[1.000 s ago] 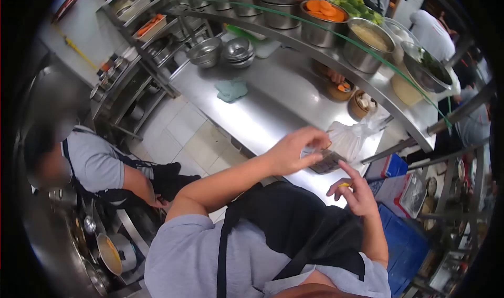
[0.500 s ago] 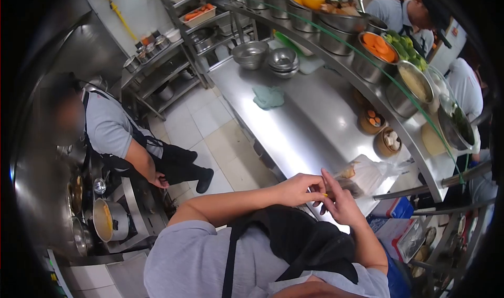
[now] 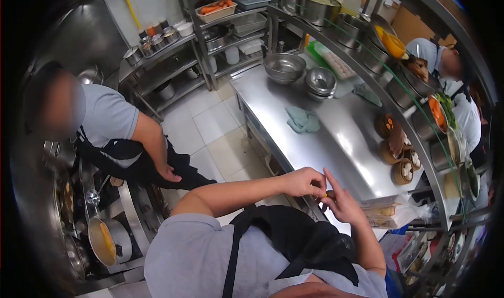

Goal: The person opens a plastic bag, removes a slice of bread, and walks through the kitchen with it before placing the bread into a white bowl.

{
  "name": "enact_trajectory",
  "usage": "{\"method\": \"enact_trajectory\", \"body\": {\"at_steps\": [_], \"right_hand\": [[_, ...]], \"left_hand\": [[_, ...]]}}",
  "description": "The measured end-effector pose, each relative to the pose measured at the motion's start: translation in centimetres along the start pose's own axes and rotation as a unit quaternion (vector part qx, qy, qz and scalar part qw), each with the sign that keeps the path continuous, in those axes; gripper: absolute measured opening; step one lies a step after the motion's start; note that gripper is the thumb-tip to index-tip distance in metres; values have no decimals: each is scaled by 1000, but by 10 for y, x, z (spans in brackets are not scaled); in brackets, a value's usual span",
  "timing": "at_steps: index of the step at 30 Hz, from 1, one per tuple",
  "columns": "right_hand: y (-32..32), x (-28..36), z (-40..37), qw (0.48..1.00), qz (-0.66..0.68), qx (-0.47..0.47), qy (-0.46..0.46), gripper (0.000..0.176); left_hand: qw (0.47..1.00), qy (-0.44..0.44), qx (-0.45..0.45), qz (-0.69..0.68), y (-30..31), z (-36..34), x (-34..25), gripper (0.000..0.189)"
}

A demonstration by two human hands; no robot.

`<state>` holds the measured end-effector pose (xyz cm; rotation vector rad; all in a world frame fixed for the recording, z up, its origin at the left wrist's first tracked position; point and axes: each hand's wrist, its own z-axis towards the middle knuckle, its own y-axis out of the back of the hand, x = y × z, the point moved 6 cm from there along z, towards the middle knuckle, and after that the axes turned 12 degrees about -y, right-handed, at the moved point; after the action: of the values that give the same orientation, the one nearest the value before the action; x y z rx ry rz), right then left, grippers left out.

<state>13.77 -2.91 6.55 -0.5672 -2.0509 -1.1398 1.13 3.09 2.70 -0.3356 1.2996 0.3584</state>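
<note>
My left hand (image 3: 305, 182) and my right hand (image 3: 344, 203) meet in front of my chest, over the near edge of the steel table (image 3: 336, 140). A small yellow piece (image 3: 325, 195) shows between their fingertips; what it belongs to is too small to tell. The left fingers are pinched on it. On my right hand the index finger points up while the thumb and other fingers curl in at the yellow piece. A plastic bag (image 3: 388, 212) with light contents lies just beyond my right hand.
A green cloth (image 3: 303, 119), metal bowls (image 3: 284, 68) and bamboo steamers (image 3: 403, 171) stand on the table, under a shelf of pots. A co-worker (image 3: 113, 114) stands at the left by a stove pot (image 3: 109, 241). Another person's hand (image 3: 397, 139) reaches to the steamers.
The view has shifted, showing more of the table's far end. Another person's hand has appeared at the steamers. The co-worker at the left leans closer. My hands remain together.
</note>
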Motion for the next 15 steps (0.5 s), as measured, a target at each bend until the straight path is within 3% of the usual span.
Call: {"method": "enact_trajectory", "body": {"at_steps": [3,5,6,7,8,9,13,15], "right_hand": [[5,-9,8,998,27,-54,-33,80],[21,-21,-10,975,163,-150,2,78],[21,-33,-18,975,162,-151,1,78],[25,-51,-29,957,226,-179,-13,77],[28,-64,-40,934,289,-207,-27,76],[29,-68,-49,935,284,-210,-29,76],[34,-87,-59,904,342,-250,-67,68],[31,-92,-51,911,337,-228,-70,62]], "left_hand": [[988,-14,-118,96,72,-16,21,12],[972,31,-225,58,139,-41,62,12],[953,69,-292,51,177,-61,94,13],[928,112,-349,71,211,-85,110,14],[907,90,-409,42,249,-113,151,13],[889,83,-447,52,274,-140,155,14],[718,86,-688,58,347,-266,184,11],[699,67,-710,47,364,-291,186,9]]}}
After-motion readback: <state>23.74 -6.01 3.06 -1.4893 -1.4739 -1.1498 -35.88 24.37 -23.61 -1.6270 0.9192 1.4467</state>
